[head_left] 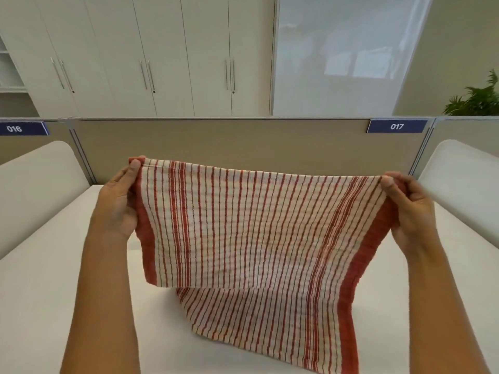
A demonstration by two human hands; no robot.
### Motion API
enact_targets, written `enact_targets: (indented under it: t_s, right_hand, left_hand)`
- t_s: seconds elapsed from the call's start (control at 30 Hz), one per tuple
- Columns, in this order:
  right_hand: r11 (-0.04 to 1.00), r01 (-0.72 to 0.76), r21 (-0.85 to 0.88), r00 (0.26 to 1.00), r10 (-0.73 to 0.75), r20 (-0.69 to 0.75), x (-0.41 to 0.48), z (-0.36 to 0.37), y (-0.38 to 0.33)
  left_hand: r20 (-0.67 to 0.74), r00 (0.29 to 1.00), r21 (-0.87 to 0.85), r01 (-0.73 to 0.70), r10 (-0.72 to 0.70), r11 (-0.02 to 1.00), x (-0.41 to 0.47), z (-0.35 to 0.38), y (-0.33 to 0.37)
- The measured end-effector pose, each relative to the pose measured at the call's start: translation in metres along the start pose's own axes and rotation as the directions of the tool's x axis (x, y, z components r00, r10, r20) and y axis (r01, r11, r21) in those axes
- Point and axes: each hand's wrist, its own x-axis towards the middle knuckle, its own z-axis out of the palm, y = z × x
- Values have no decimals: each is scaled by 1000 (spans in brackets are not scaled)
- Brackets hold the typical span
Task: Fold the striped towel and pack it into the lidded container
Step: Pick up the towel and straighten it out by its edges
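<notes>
A red-and-white striped towel (251,238) hangs stretched in the air above the white table (40,292), its lower part draping onto the tabletop at the front right. My left hand (118,201) pinches the towel's top left corner between thumb and fingers. My right hand (407,209) pinches the top right corner the same way. The top edge runs taut between both hands. No lidded container shows in the head view.
A beige partition (229,141) closes off the table's far side, with labels 016 and 017. White cushioned shapes (35,182) (469,179) stand at the left and right edges. Cabinets and a plant (478,101) lie beyond.
</notes>
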Motion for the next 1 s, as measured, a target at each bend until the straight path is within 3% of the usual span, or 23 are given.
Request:
enact_targets:
  t_s: [0.03, 0.13, 0.2, 0.3, 0.43, 0.57, 0.7, 0.87, 0.93, 1.0]
  right_hand:
    - [1000, -12, -19, 999, 11, -41, 1, 2, 2]
    - [881, -52, -471, 968, -70, -239, 5, 17, 15]
    - [827, -77, -557, 945, -119, -306, 0, 35, 16]
    - [897, -78, -434, 965, -40, -257, -12, 62, 11]
    - [977, -175, -118, 984, 176, 3, -35, 106, -8]
    - [977, -211, 23, 954, 201, 224, -53, 147, -25]
    - [986, -153, 62, 942, 127, 310, -62, 164, -33]
    - [972, -197, 126, 923, 141, 357, -64, 165, -34]
    - [983, -169, 70, 923, 133, 361, -66, 165, -33]
    - [997, -24, -69, 938, 47, 343, -67, 164, -30]
  left_hand:
    - [-7, 1000, 61, 13, -12, 998, 3, 2, -4]
    - [-134, 987, 403, -28, 90, 915, 4, 19, -22]
    - [-178, 969, 495, -63, 172, 866, -5, 35, -26]
    - [-125, 977, 469, -93, 170, 878, -22, 62, -25]
    - [17, 998, 363, -70, 69, 929, -49, 95, -22]
    - [190, 981, 258, -26, -24, 966, -73, 122, -22]
    - [237, 971, 210, -66, 15, 975, -87, 131, -23]
    - [227, 973, 259, -101, 41, 960, -90, 126, -21]
    - [229, 973, 257, -89, 29, 962, -91, 126, -20]
    - [239, 971, 252, -90, 28, 964, -92, 126, -19]
